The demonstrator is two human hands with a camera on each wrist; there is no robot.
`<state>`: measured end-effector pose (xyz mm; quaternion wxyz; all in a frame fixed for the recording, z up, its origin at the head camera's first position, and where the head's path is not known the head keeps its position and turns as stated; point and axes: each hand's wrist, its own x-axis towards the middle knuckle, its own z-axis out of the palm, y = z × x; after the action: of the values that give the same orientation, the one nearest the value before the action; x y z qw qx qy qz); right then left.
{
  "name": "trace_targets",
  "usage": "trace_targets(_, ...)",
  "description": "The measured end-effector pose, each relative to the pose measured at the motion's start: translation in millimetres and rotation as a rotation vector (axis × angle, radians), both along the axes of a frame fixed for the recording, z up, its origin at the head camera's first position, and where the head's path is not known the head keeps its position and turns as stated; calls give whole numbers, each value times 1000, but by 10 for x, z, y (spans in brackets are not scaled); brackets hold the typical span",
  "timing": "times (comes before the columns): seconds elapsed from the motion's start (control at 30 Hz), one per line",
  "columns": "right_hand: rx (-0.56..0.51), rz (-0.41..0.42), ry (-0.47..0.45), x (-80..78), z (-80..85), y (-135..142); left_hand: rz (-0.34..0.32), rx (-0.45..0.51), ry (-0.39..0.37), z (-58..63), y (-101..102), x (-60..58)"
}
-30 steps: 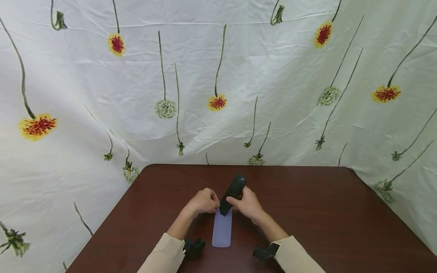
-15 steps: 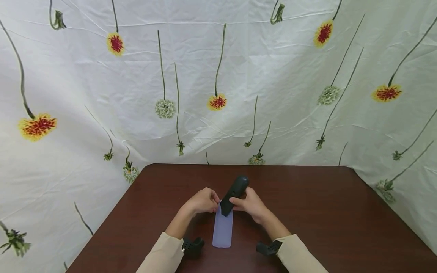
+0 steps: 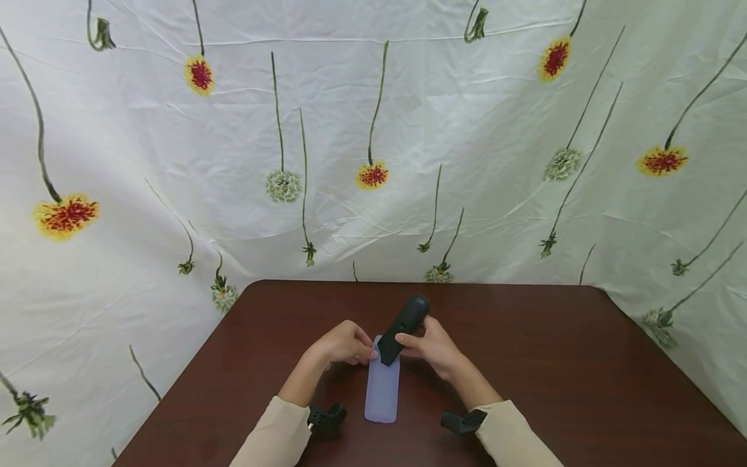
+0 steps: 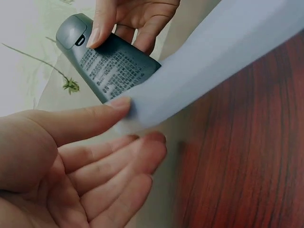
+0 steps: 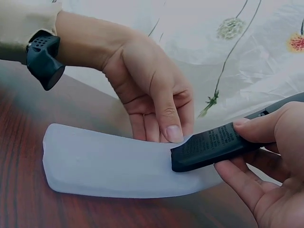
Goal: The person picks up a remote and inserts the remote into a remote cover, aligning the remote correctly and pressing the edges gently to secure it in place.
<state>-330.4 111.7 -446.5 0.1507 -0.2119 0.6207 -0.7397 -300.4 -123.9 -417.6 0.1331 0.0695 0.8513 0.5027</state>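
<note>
My right hand grips a black remote control, thumb on its back and fingers beneath. Printed lettering and a small battery-cover latch show on the remote in the left wrist view. A pale lavender, translucent silicone sleeve stretches toward me, its far end raised and bent upward. My left hand pinches the edge near that end with thumb and fingertips. In the right wrist view, the square end of the remote overlaps the sleeve right beside the left thumb. The remote slants up and away to the right.
A dark reddish-brown table lies under both hands. Behind it hangs a white cloth printed with flowers. Black bands with camera mounts sit on both wrists, below cream sleeves.
The right hand and remote have shifted slightly right and up. The sleeve's far end shows more and sits a little higher. The left hand has moved slightly left, still pinching the sleeve.
</note>
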Motion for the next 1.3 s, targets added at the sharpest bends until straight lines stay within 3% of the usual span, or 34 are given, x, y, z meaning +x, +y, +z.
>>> trace_targets(0.23,-15,-5,-2,4,40,29,-26,84,-7,6,-1,-27)
trace_targets(0.57,-13,-57,-17,19,-1,-27,-43,119,-6,-12,-15,-32)
trace_targets(0.83,-40,-131,-14,5,58,-26,-14,321,-5,-67,26,-100)
trace_targets(1.07,-39,-163,11,8,118,-19,-19,423,3,-101,42,-108)
trace_targets(1.3,36,-227,68,10,197,17,-16,513,14,-29,84,-100)
